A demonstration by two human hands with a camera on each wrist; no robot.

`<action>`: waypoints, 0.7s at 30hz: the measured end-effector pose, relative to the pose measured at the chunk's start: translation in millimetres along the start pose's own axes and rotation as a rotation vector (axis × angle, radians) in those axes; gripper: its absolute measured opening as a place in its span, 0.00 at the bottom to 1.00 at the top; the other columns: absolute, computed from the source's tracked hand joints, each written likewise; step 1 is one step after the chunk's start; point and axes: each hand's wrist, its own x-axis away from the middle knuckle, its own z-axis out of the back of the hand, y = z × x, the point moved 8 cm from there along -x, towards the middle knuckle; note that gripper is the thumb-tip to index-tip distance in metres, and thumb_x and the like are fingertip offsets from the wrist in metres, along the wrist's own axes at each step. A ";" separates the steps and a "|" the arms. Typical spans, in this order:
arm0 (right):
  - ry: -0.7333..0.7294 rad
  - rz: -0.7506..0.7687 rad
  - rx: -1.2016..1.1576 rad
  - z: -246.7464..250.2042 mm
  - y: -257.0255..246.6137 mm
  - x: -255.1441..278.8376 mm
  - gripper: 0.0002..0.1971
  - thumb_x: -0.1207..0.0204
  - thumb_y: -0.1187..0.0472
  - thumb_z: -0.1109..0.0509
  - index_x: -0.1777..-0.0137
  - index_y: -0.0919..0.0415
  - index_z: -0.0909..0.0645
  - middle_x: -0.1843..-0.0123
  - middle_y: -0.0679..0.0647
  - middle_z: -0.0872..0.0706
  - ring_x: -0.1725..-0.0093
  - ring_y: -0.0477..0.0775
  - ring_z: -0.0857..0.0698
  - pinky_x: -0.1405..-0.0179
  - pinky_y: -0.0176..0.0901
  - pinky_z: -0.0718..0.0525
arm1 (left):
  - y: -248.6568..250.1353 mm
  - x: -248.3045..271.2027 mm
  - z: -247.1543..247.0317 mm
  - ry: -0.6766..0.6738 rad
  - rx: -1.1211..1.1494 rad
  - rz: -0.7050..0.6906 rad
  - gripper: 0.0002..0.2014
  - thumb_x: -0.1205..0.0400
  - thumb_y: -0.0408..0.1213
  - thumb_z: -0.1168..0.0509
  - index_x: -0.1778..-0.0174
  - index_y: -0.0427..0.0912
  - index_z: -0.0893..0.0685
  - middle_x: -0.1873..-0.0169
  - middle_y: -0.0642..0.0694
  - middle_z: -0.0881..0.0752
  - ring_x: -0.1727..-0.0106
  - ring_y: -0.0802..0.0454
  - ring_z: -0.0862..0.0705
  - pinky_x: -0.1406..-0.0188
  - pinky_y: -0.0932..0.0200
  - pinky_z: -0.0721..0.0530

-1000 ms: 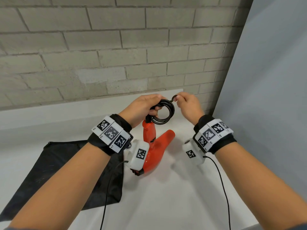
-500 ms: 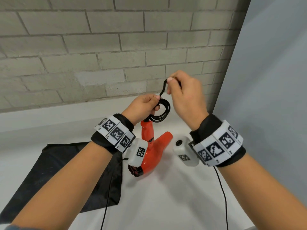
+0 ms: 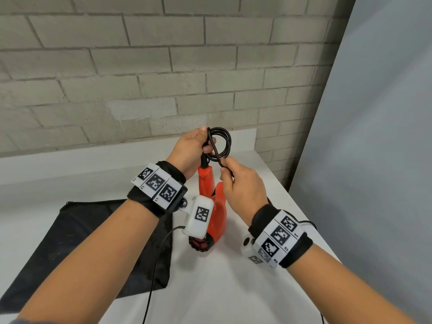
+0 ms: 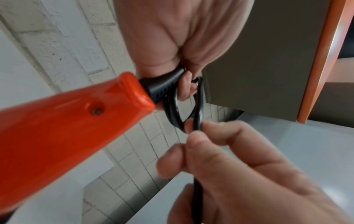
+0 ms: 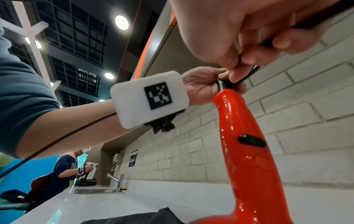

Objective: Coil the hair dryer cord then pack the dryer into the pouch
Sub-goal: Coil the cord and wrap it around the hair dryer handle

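Note:
The orange hair dryer (image 3: pixel 216 216) stands on the white counter with its handle (image 4: pixel 63 121) (image 5: pixel 247 144) pointing up. Its black cord (image 3: pixel 222 142) is wound into a small coil just above the handle's end. My left hand (image 3: pixel 192 148) grips that coil by the black strain relief (image 4: pixel 162 86). My right hand (image 3: pixel 243 188), just below and right of the coil, pinches the cord's loose end (image 4: pixel 197 121) between thumb and fingers. The black pouch (image 3: pixel 81 242) lies flat on the counter to the left, under my left forearm.
A grey brick wall (image 3: pixel 140 78) runs along the back of the counter (image 3: pixel 222 288). A grey panel (image 3: pixel 374 160) closes off the right side. Thin black sensor cables hang from both wrists. Far down the counter in the right wrist view are a sink (image 5: pixel 95 191) and another person (image 5: pixel 65 166).
My right hand has come down from above the coil to below it on the near side, drawing the cord's end with it. The left hand has kept its hold on the coil.

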 end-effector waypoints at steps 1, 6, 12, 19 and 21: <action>0.004 -0.010 0.007 0.0 1.8 -1.3 0.08 0.20 0.62 0.43 0.48 0.59 0.23 0.63 0.59 0.13 0.63 0.63 0.17 0.65 0.51 0.19 | -0.3 0.3 0.5 0.008 0.006 0.005 0.17 0.13 0.40 0.53 0.65 0.42 0.27 0.71 0.46 0.28 0.82 0.63 0.33 0.65 0.60 0.33; 0.015 -0.048 -0.046 3.5 8.9 -6.6 0.06 0.20 0.62 0.43 0.52 0.61 0.25 0.65 0.60 0.15 0.66 0.63 0.18 0.66 0.54 0.19 | 0.8 -0.9 -0.1 0.008 -0.052 -0.029 0.12 0.15 0.41 0.46 0.63 0.44 0.26 0.69 0.49 0.27 0.80 0.63 0.33 0.65 0.62 0.35; -0.302 -0.321 0.350 -19.1 77.8 16.9 0.08 0.18 0.63 0.49 0.44 0.62 0.30 0.50 0.60 0.17 0.48 0.64 0.21 0.52 0.51 0.29 | 2.0 -1.8 12.3 0.090 -0.036 -0.061 0.08 0.15 0.36 0.47 0.60 0.44 0.27 0.66 0.50 0.25 0.81 0.65 0.31 0.66 0.65 0.36; -0.156 -0.379 0.023 -9.6 84.4 12.7 0.08 0.19 0.69 0.48 0.52 0.63 0.27 0.66 0.55 0.24 0.67 0.53 0.25 0.68 0.38 0.31 | 1.9 -2.8 9.4 0.073 -0.055 -0.068 0.09 0.15 0.36 0.47 0.60 0.45 0.26 0.66 0.51 0.24 0.80 0.64 0.32 0.66 0.65 0.36; -0.037 -0.275 -0.099 5.7 56.0 3.0 0.09 0.18 0.69 0.47 0.53 0.63 0.25 0.68 0.51 0.25 0.69 0.42 0.27 0.72 0.26 0.31 | 1.8 -3.3 8.3 0.065 -0.046 -0.073 0.08 0.15 0.36 0.46 0.60 0.45 0.26 0.67 0.50 0.24 0.79 0.64 0.32 0.66 0.63 0.34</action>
